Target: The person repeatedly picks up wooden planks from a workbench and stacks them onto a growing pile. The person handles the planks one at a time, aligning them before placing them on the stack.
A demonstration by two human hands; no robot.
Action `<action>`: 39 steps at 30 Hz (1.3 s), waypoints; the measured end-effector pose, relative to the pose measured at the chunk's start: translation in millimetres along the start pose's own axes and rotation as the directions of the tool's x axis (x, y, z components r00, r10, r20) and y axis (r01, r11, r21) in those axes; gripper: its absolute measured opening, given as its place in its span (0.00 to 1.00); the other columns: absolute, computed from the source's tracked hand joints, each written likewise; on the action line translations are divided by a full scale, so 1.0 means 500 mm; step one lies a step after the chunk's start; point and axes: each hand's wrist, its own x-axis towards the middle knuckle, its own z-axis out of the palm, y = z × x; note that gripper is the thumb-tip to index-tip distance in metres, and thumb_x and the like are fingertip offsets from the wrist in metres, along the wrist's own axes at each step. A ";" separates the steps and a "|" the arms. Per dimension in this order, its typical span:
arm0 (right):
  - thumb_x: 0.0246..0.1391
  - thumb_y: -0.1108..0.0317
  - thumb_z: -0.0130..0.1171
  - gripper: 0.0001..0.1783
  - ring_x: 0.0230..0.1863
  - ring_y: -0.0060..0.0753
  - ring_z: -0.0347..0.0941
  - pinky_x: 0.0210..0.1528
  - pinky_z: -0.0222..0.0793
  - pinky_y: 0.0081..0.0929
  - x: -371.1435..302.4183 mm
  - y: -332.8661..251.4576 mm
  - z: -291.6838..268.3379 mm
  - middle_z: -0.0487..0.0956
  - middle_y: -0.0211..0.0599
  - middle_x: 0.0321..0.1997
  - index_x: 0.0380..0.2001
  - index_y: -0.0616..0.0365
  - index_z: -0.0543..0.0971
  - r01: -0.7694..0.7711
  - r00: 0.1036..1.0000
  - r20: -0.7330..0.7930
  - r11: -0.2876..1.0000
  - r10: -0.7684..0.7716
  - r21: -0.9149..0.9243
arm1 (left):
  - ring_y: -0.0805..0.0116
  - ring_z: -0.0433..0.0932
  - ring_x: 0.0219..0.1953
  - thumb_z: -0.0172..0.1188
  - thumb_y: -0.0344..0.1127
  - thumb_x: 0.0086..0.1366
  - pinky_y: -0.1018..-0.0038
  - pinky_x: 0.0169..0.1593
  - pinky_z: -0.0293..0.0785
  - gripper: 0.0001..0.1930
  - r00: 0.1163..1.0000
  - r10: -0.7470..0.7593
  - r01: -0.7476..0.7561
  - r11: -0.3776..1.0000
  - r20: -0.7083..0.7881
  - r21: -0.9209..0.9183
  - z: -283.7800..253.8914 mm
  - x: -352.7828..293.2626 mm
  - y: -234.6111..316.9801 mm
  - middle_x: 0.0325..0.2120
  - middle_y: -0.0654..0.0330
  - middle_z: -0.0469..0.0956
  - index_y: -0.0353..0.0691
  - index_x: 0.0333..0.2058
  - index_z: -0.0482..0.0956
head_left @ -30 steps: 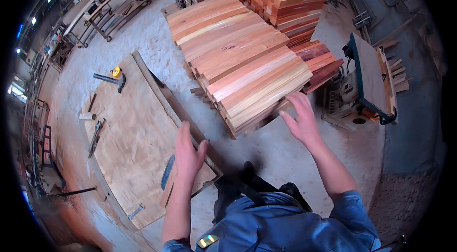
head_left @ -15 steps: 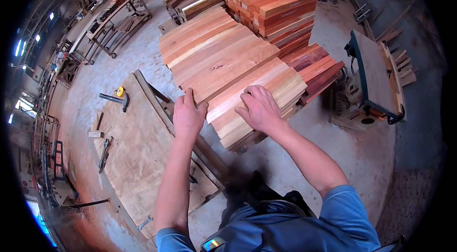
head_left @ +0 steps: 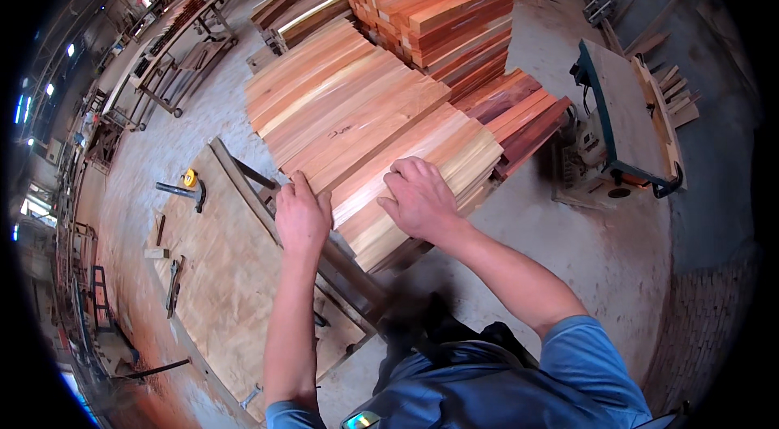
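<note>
A layer of planed wooden boards (head_left: 349, 135) in pinkish and tan tones lies side by side on a stack in front of me. At the left ends of the nearer boards is my left hand (head_left: 302, 216), its index finger and thumb against the wood and its other fingers partly hidden. My right hand (head_left: 422, 200) lies on top of the near group, fingers curled over a pale wooden board (head_left: 369, 237) and thumb pointing left. A narrow dark gap separates this near group from the boards beyond it.
Left stands a plywood-topped table (head_left: 223, 267) with a hammer (head_left: 185, 192), a yellow tape measure (head_left: 191, 178), a wrench (head_left: 174, 287) and a small wooden block (head_left: 157, 254). Behind the boards rises a reddish timber stack (head_left: 454, 11). A green-edged machine table (head_left: 629, 113) stands right.
The whole scene has shifted left and slightly up in view. Both hands stay at nearly the same places on the boards, the right one still curled on top.
</note>
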 end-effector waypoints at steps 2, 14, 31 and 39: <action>0.52 0.58 0.65 0.18 0.56 0.48 0.67 0.60 0.62 0.44 -0.001 0.001 -0.001 0.73 0.44 0.49 0.40 0.60 0.79 0.004 1.000 -0.003 1.000 -0.004 0.025 | 0.46 0.76 0.44 0.64 0.42 0.61 0.57 0.47 0.75 0.30 0.999 0.030 -0.030 0.999 -0.024 0.015 0.002 -0.001 -0.001 0.38 0.44 0.76 0.27 0.56 0.71; 0.52 0.58 0.65 0.18 0.57 0.47 0.67 0.61 0.62 0.44 -0.001 -0.006 0.001 0.73 0.43 0.50 0.40 0.59 0.79 -0.011 1.000 -0.012 1.000 0.011 0.017 | 0.47 0.76 0.42 0.66 0.40 0.61 0.58 0.46 0.75 0.26 0.985 0.149 -0.150 0.989 -0.086 -0.007 0.008 -0.006 -0.024 0.37 0.46 0.76 0.30 0.54 0.74; 0.52 0.58 0.65 0.18 0.56 0.48 0.67 0.59 0.62 0.44 -0.001 -0.004 0.002 0.73 0.44 0.49 0.41 0.60 0.78 -0.004 1.000 -0.029 1.000 0.004 0.024 | 0.46 0.77 0.42 0.66 0.37 0.61 0.58 0.45 0.76 0.22 0.973 0.186 -0.199 0.976 -0.136 -0.092 0.009 0.005 -0.007 0.38 0.45 0.77 0.28 0.50 0.76; 0.52 0.58 0.66 0.20 0.57 0.47 0.67 0.61 0.62 0.44 0.000 -0.005 -0.003 0.74 0.44 0.50 0.42 0.60 0.79 -0.011 1.000 0.005 1.000 0.011 0.026 | 0.46 0.77 0.42 0.65 0.39 0.62 0.58 0.45 0.76 0.23 0.976 0.195 -0.201 0.977 -0.095 -0.064 0.010 0.010 -0.005 0.38 0.45 0.77 0.29 0.51 0.76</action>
